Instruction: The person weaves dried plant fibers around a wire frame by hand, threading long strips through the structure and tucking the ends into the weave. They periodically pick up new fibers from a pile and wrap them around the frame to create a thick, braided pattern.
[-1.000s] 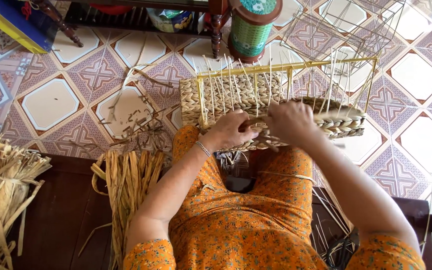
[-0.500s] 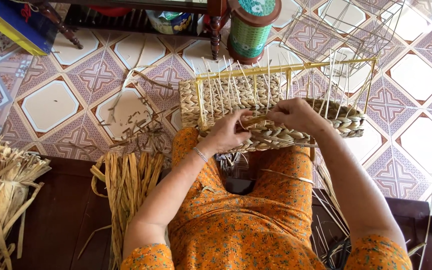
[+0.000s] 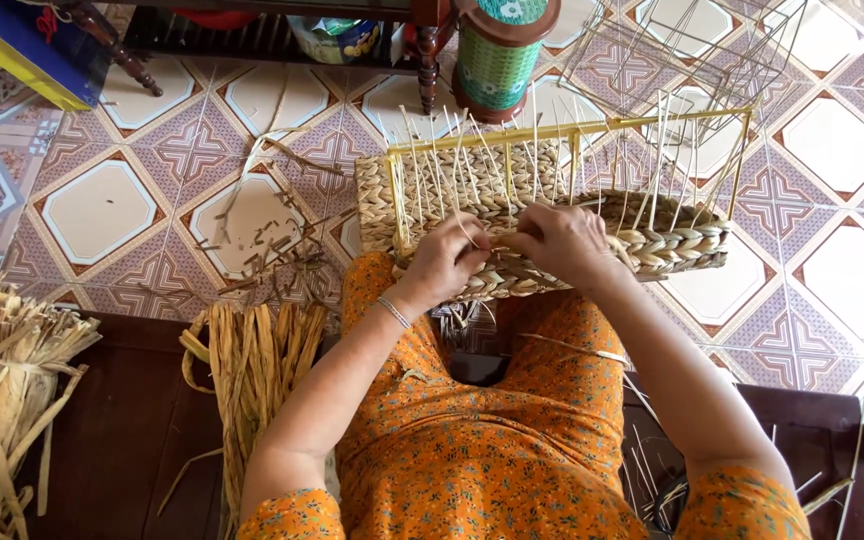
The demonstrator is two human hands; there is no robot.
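While the half-woven basket (image 3: 542,215) rests on the person's knees, both hands meet at its near braided edge: the left hand (image 3: 449,262) has its fingers curled on the weave, and the right hand (image 3: 562,240) pinches a strand. Thin upright stakes (image 3: 472,150) rise just beyond the fingers; dried fibre bundles (image 3: 252,370) lie well left.

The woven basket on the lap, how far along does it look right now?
Done: the lower walls of the basket are braided. In hand: the left hand and right hand press on the braid at the near wall. Left: the thin uprights rise bare to the yellow frame, so the upper part is unwoven. A bundle of dry strips lies to the left.
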